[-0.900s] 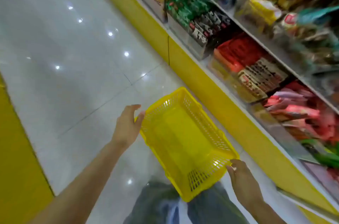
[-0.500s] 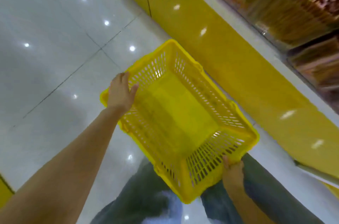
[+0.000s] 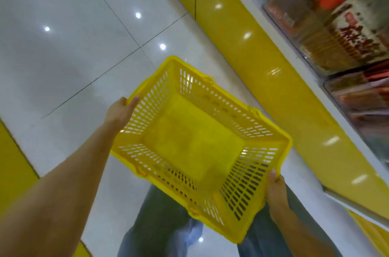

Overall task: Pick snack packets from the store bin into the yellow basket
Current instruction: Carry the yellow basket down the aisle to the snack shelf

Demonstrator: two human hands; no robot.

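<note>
Yellow basket (image 3: 195, 141), empty, gripped at opposite rims by left hand (image 3: 120, 109) and right hand (image 3: 275, 189), likely to tip or drop on release of either grip toward the store bin (image 3: 290, 2).

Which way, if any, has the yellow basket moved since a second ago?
Cannot tell: the camera swung too. Against the yellow shelf base, the yellow basket stays just left of it, held by the left hand and right hand.

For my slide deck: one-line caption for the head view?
Empty yellow basket gripped at its rim by left hand and right hand, beside shelved snack packets.
</note>
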